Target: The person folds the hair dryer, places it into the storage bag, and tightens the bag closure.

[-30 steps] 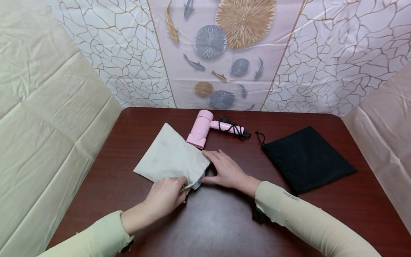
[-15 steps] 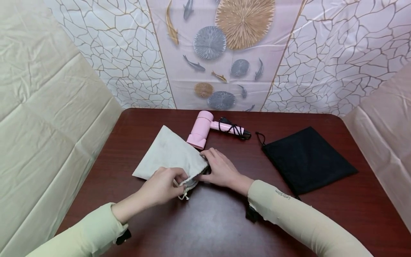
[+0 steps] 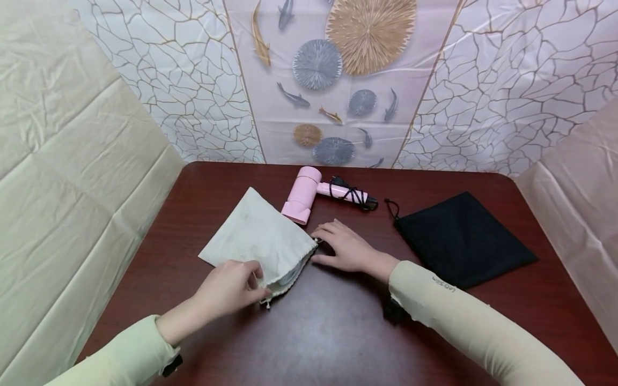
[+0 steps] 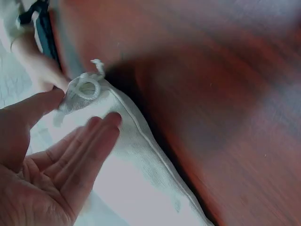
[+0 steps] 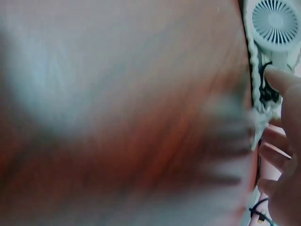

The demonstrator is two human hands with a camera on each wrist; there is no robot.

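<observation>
Patterned hangings (image 3: pixel 316 64) enclose the dark red table (image 3: pixel 309 343) on its back and sides. On it, left of centre and between your two hands, the white bag (image 3: pixel 260 228) lies flat and aslant, its mouth gaping toward your right. A round grille (image 5: pixel 276 21) shows in that mouth — the right wrist view catches it.

Your left hand (image 3: pixel 227 287) is at the mouth's near corner, beside the looped drawstring (image 4: pixel 99 69); its fingers are extended, the thumb standing apart from them. Your right hand (image 3: pixel 345 252) is at the far corner, fingers slightly bent and thumb spread away; you can't tell from these views whether they touch the string there.

Just beyond the bag lies a pink hair dryer (image 3: pixel 301 194), a black cord (image 3: pixel 337 181) wound round its handle. Farther right — beyond your right hand — the black bag (image 3: pixel 465 241) lies flat.
</observation>
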